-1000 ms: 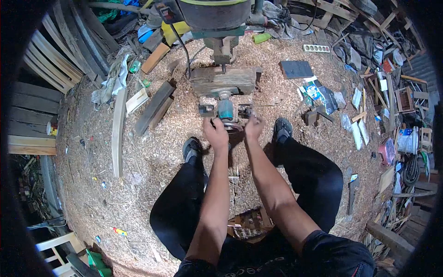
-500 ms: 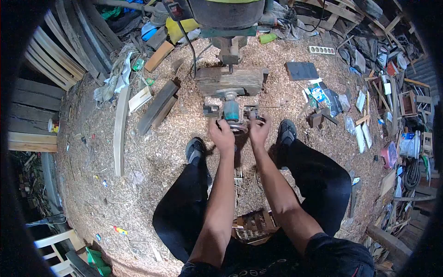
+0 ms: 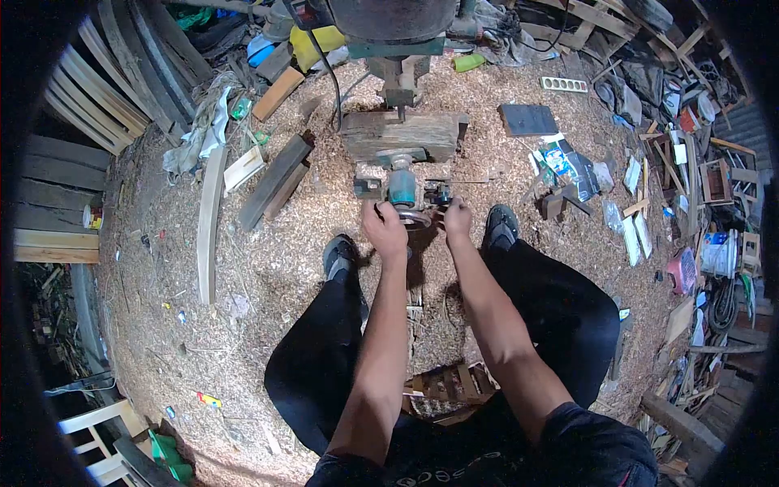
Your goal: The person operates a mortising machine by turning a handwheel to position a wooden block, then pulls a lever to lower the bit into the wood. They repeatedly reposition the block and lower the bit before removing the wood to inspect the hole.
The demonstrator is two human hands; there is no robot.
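Observation:
My left hand (image 3: 385, 229) is closed round the left side of a metal handwheel (image 3: 417, 219) on the front of a machine. Just right of the wheel, my right hand (image 3: 458, 219) has its fingers curled beside a dark round control (image 3: 441, 196); what lies in them is hidden. Behind the wheel is a green cylindrical housing (image 3: 402, 188). Farther back, a rough wooden block (image 3: 403, 136) sits crosswise in the machine. A vertical bit (image 3: 401, 114) points down at the block from the machine head (image 3: 396, 18), its tip close to the wood.
Wood chips cover the floor. Dark timber pieces (image 3: 276, 183) and a long pale board (image 3: 213, 227) lie at the left. A dark board (image 3: 528, 120), a power strip (image 3: 565, 84) and scrap lie at the right. A black cable (image 3: 331, 77) hangs beside the machine head.
My right hand has shifted slightly on the right-hand control, and its fingers are more curled. My left hand stays on the handwheel. The whole view has shifted slightly.

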